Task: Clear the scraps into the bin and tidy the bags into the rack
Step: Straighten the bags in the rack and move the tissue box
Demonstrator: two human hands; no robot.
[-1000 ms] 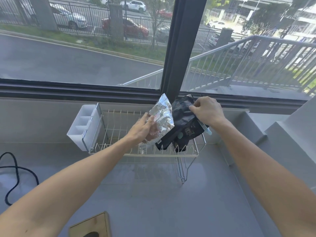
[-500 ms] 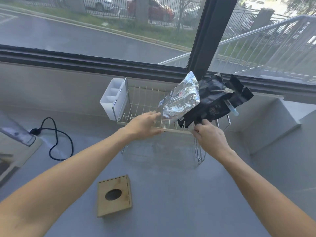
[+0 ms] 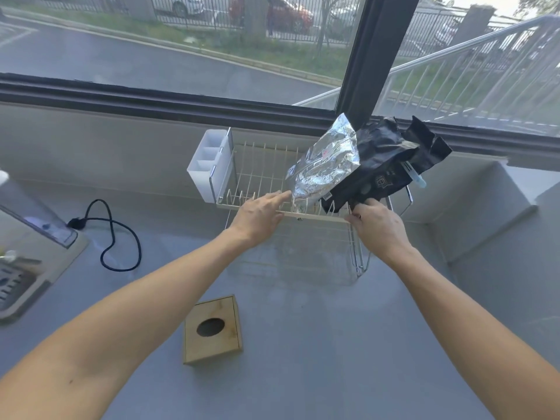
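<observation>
Head view, black bag [image 3: 385, 165] label unreadable, perhaps a logo, silver bag [image 3: 325, 165]

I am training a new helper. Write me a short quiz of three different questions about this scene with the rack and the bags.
1. True or false: the silver foil bag lies flat on the counter.
2. Which bag does the right hand touch? A) silver foil bag B) black bag
3. Fill in: the white caddy hangs on the ____ end of the rack, as the person sees it.

Key: 1 false, it stands in the rack, leaning. 2 B, at its lower edge. 3 left.

The left hand is open, fingertips at the foil bag.
</observation>
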